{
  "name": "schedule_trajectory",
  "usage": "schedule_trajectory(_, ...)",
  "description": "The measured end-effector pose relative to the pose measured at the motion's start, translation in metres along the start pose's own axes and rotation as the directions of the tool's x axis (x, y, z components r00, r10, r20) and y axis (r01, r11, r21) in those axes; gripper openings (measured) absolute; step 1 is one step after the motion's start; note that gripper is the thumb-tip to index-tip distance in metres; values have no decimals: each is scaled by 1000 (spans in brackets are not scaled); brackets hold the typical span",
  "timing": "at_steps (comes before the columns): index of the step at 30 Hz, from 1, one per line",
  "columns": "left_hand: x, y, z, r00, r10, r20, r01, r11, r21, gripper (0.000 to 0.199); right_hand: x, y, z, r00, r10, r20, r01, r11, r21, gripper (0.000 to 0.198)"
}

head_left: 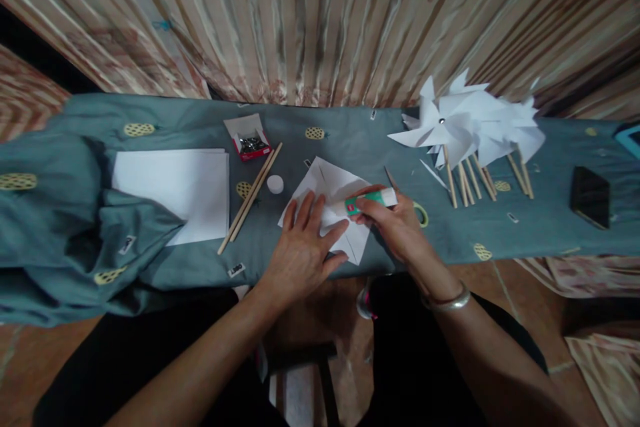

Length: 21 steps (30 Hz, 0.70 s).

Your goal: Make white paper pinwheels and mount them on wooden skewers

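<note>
A white paper square (325, 177) with creases and cut lines lies turned like a diamond on the cloth. My left hand (303, 243) presses flat on its left part, fingers spread. In my right hand (395, 223) is a green and white glue stick (370, 201), tilted so that its open end is at the paper's middle. Whether the tip touches the paper I cannot tell. The white glue cap (275, 184) stands on the cloth to the left of the paper. Scissors with a yellow-green handle (421, 215) lie partly hidden behind my right hand.
Two wooden sticks (250, 199) lie beside an open box of metal pins (251, 143). White paper sheets (170, 177) are at the left, partly under bunched cloth (135, 220). Several paper pinwheels (450, 123) on sticks lie at the right, then a dark phone (590, 197). A curtain (300, 27) hangs behind.
</note>
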State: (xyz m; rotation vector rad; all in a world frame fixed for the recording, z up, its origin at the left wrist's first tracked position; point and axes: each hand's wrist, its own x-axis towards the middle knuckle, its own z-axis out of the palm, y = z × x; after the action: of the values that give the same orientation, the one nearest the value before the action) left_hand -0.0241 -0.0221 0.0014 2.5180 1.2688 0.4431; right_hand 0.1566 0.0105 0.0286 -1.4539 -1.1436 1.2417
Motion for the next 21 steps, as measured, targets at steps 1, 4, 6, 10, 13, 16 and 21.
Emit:
schedule_trajectory(1, 0, 0, 1, 1000, 1, 1, -1, 1000, -2, 54, 1, -1, -4, 999, 48, -22, -45, 994, 97, 17)
schedule_trajectory(4, -3, -1, 1, 1000, 20, -22, -20, 1000, -13, 60, 7, -5, -18, 990, 127, -62, -104, 950, 293, 17)
schedule_trajectory(6, -4, -4, -3, 996, 53, -72, -55, 998, -25, 63, 10, -6, -25, 988, 144, -47, -118, 926, 360, 18)
schedule_trajectory(10, -3, -26, -21, 972, 10, -236, -10, 1000, 1, 45, 13, -6, -29, 993, 112, 36, -117, 902, 415, 23)
schedule_trajectory(13, 2, -49, -33, 943, -129, -306, 147, 989, 36, 40, 12, -5, -26, 994, 77, 73, -101, 896, 433, 24)
schedule_trajectory(16, 9, -67, -38, 949, -167, -268, 182, 983, 33, 41, 10, -6, -21, 989, 103, 106, -141, 870, 472, 21)
schedule_trajectory(21, 16, -75, -42, 934, -235, -270, 217, 972, -94, 35, 5, -3, -11, 971, 170, 168, -232, 841, 489, 21)
